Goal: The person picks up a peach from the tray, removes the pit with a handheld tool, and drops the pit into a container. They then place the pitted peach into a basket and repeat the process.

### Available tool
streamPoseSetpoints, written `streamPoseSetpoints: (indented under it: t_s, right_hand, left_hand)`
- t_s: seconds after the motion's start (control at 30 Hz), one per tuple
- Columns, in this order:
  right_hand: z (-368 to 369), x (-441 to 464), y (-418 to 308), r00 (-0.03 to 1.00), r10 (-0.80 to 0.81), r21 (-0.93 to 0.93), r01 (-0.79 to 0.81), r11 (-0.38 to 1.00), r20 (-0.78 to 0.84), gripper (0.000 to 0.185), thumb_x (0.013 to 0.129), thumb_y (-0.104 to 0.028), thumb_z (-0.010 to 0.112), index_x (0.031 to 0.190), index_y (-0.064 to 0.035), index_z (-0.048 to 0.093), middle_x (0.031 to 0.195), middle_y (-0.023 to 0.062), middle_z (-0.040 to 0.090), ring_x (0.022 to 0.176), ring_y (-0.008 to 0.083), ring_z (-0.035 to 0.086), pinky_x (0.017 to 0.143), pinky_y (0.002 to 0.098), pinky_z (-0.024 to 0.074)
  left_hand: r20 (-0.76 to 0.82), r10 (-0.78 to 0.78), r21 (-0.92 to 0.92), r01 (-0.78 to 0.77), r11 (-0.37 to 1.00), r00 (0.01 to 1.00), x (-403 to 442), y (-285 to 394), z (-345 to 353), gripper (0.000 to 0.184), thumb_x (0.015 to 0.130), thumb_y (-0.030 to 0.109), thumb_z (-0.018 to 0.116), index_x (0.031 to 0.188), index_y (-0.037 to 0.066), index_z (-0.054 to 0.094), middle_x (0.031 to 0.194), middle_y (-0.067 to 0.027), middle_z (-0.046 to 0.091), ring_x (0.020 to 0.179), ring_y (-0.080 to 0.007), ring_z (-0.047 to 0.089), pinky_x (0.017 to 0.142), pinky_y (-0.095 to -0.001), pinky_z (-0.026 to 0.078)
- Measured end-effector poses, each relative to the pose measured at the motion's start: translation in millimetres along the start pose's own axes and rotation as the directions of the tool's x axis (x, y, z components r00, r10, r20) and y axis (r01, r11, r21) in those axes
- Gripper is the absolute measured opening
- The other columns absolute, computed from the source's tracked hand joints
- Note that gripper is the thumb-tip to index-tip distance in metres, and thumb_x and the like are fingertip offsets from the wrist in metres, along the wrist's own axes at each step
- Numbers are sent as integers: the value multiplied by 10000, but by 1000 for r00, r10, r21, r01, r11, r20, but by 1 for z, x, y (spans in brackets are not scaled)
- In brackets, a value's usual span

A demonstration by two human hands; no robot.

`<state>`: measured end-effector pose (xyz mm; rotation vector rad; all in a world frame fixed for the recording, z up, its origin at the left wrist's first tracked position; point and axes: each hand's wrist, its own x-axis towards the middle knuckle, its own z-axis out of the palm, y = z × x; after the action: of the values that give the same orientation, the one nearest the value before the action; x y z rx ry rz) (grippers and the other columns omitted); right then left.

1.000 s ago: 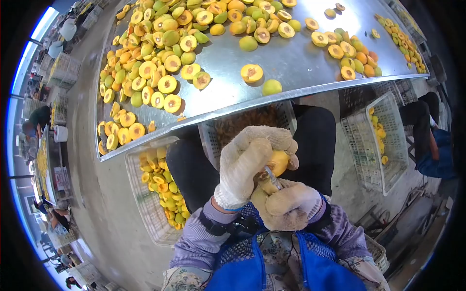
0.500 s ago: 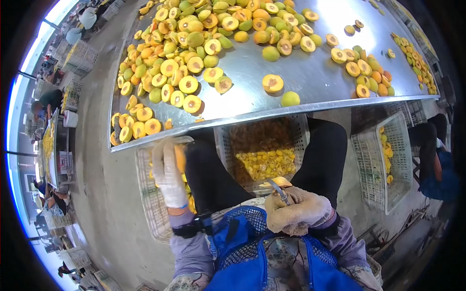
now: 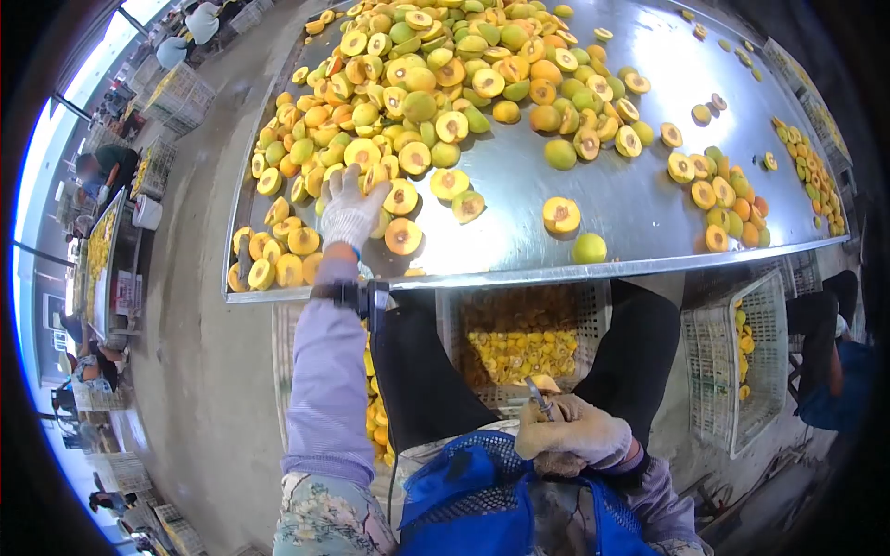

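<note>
My left hand [image 3: 350,211], in a white knit glove, reaches onto the metal table. Its fingers are apart, touching the near edge of a heap of halved peaches [image 3: 417,105]; one peach half [image 3: 375,177] lies between the thumb and fingers. Close to my lap, my right hand [image 3: 575,434], in a stained glove, is closed round a small metal pitting knife [image 3: 539,398] with its blade pointing up. A pale yellow fruit piece [image 3: 545,383] shows just behind the blade; whether it touches the knife I cannot tell.
Between my knees stands a crate [image 3: 593,320] with yellow fruit scraps. Another crate [image 3: 283,371] holding peach halves is partly hidden by my left arm. The table's raised metal edge [image 3: 556,272] crosses before me. At right are a crate [image 3: 732,371] and a seated person [image 3: 839,371].
My left hand has moved up from above the left crate, where an orange fruit piece was beside it, onto the peach heap. My right hand still holds the knife near my lap. The view has shifted.
</note>
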<state>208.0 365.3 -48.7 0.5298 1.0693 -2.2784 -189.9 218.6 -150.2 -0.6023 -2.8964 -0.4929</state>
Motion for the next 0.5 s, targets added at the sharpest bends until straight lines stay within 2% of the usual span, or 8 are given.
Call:
streamPoseSetpoints:
  t_s: [0.07, 0.17, 0.2, 0.27, 0.33, 0.37, 0.43, 0.5]
  right_hand:
    - [-1, 0, -3, 995, 95, 50, -94, 994, -5, 151, 869, -172, 690, 917, -63, 597, 571, -18, 507, 431, 74, 456, 393, 229, 340]
    - [-7, 6, 4, 997, 80, 160, -80, 984, 2, 154, 879, -176, 680, 908, -67, 575, 551, -7, 493, 409, 78, 439, 380, 236, 331]
    - [-9, 10, 5, 998, 64, 200, -65, 978, 9, 155, 884, -179, 674, 900, -67, 568, 548, -4, 494, 404, 81, 438, 376, 237, 327]
    - [-6, 12, -4, 997, 69, 170, -75, 983, 44, 155, 887, -182, 672, 884, -68, 567, 550, 0, 500, 402, 83, 442, 373, 238, 325]
    - [-6, 17, -7, 994, 70, 128, -81, 988, 82, 158, 890, -185, 669, 868, -68, 566, 553, 3, 507, 399, 85, 447, 369, 239, 322]
    - [-6, 19, -3, 1000, 0, 53, -1, 999, 17, 162, 888, -186, 670, 841, -69, 568, 556, 3, 514, 400, 86, 450, 369, 239, 320]
    - [-6, 19, -5, 995, -87, -42, 85, 995, -40, 170, 886, -186, 670, 813, -69, 570, 559, 3, 521, 400, 87, 454, 369, 239, 318]
    - [-5, 16, -15, 998, 62, -15, -62, 998, -1, 200, 887, -191, 668, 759, -74, 570, 551, -6, 521, 401, 79, 449, 376, 237, 317]
  left_hand:
    - [56, -27, 83, 23, 996, 998, 12, 4, 7, 778, 789, 571, 610, 1407, 123, 458, 1454, -219, 416, 1310, -414, 419, 1083, -491, 345]
    - [308, -21, -64, 43, 997, 951, 4, 19, 2, 803, 765, 592, 599, 1413, 139, 460, 1437, -193, 444, 1314, -372, 432, 1082, -473, 354]
    - [308, -20, -64, 42, 997, 951, -4, 27, -7, 803, 765, 592, 599, 1413, 139, 460, 1437, -193, 444, 1314, -372, 432, 1082, -473, 354]
    - [403, 161, 26, -187, 982, 901, -23, 39, -20, 763, 765, 574, 609, 1391, 154, 489, 1395, -175, 487, 1260, -353, 487, 1048, -446, 392]
    - [443, 193, -24, -203, 979, 876, -33, 40, -26, 712, 774, 551, 609, 1359, 156, 516, 1361, -163, 512, 1220, -350, 513, 1020, -433, 412]
    - [483, 227, -79, -216, 973, 846, -35, 42, -28, 662, 782, 529, 610, 1326, 158, 542, 1327, -150, 537, 1180, -346, 539, 992, -421, 432]
    - [408, 282, -96, -267, 959, 868, -34, 55, -23, 642, 799, 515, 618, 1306, 127, 552, 1302, -148, 552, 1168, -345, 546, 983, -428, 438]
    - [243, 403, -190, -364, 912, 883, -29, 82, -26, 553, 860, 442, 601, 1295, 105, 550, 1235, -134, 594, 1139, -326, 566, 963, -443, 453]
